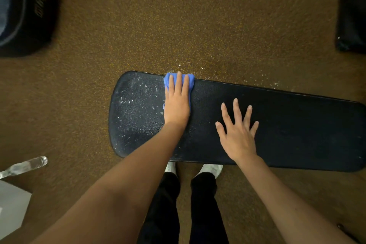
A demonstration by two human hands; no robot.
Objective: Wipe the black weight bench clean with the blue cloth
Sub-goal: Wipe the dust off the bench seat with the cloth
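**Flat hand on the blue cloth, other hand spread on the bench**

The left hand lies flat on the blue cloth, its fingers straight and close together, pressing the cloth down rather than curling round it. The fingertips reach almost to the far edge of the black weight bench. Only a strip of cloth shows around the hand, at the fingertips and down both sides; the rest is hidden under the palm. The left forearm runs in from the lower left, long and straight, crossing the near edge of the bench.

The right hand rests palm-down on the bench pad just to the right of the left hand, apart from the cloth. Its fingers are straight and fanned wide, holding nothing. Its forearm comes up from the lower right corner.

The pad to the left of the cloth is speckled with pale droplets or specks; I cannot tell which. To the right of the cloth it looks plain and dark. The same pale specks dot the brown speckled floor just beyond the bench's far edge.

The bench's right end is cut off by the frame. Below it show dark trouser legs and the toes of pale shoes, partly tucked under the pad. A clear plastic bottle lies at the left edge, and dark, blurred equipment fills the top left corner.
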